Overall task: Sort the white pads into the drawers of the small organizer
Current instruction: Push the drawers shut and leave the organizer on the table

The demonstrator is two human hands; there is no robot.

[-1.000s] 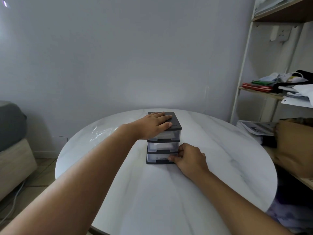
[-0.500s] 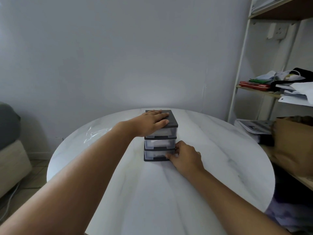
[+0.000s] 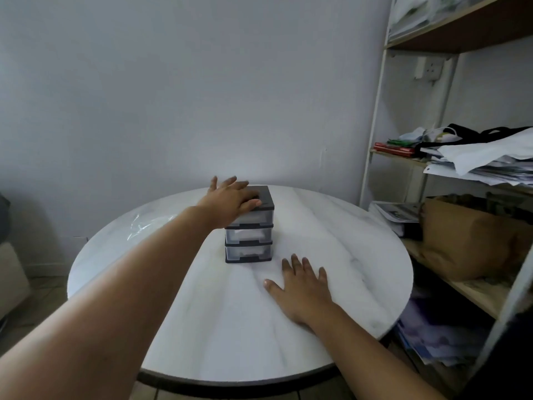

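Observation:
The small organizer (image 3: pixel 253 226) stands near the middle of the round white marble table (image 3: pixel 331 243). It has a dark grey top and three clear drawers, all pushed in, with white pads faintly showing inside the lower two. My left hand (image 3: pixel 230 200) sits over the left part of its top with fingers spread and lifting. Flat on the table, in front and to the right of the organizer, lies my right hand (image 3: pixel 302 287), fingers straight, holding nothing.
A crumpled clear plastic wrapper (image 3: pixel 144 223) lies on the table's left side. At the right stands a shelf unit (image 3: pixel 377 111) with papers, clothes and a brown paper bag (image 3: pixel 467 238). A sofa edge shows at far left.
My right hand left the bottom drawer's front and came back to lie flat on the table. My left hand's fingers spread and shifted left over the organizer's top.

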